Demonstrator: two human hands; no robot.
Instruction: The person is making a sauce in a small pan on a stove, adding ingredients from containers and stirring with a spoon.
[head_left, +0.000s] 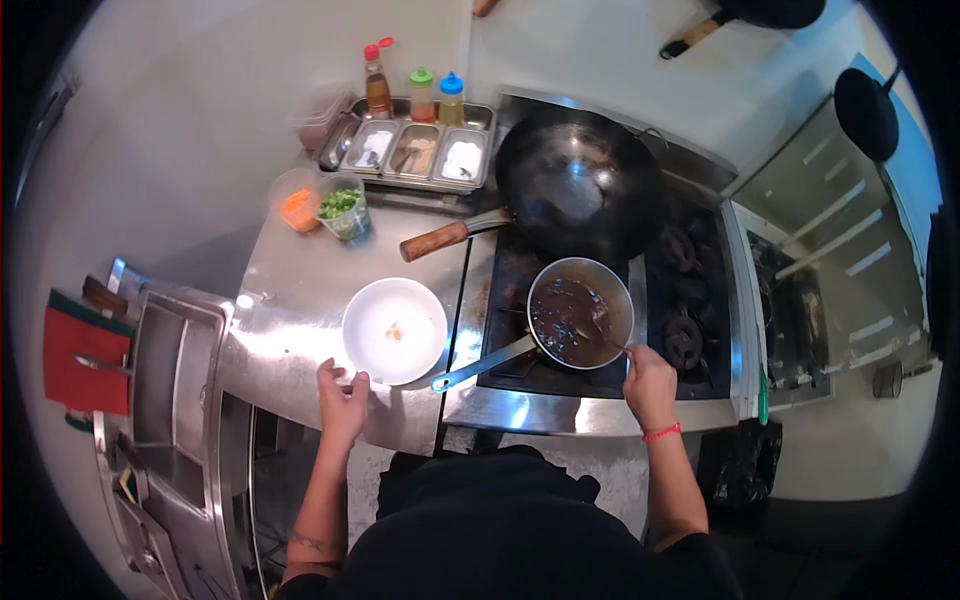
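My right hand (650, 386) grips the handle end of a spoon (589, 330), whose bowl rests in the brown sauce of a metal saucepan (628, 283) on the stove. The saucepan's long handle points down to the left. My left hand (343, 401), fingers apart and holding nothing, is just below the rim of a white bowl (367, 324). A few small light-brown bits lie in the bowl's middle. Behind the saucepan sits a large dark wok (581, 180) with a wooden handle.
Clear tubs of shredded orange food (296, 208) and chopped green herbs (341, 204) stand at the back left. Beyond them is a metal tray (409, 180) of seasonings, with a bottle (378, 90) and squeeze bottles (451, 101). A sink (184, 360) is at left, more burners (682, 341) at right.
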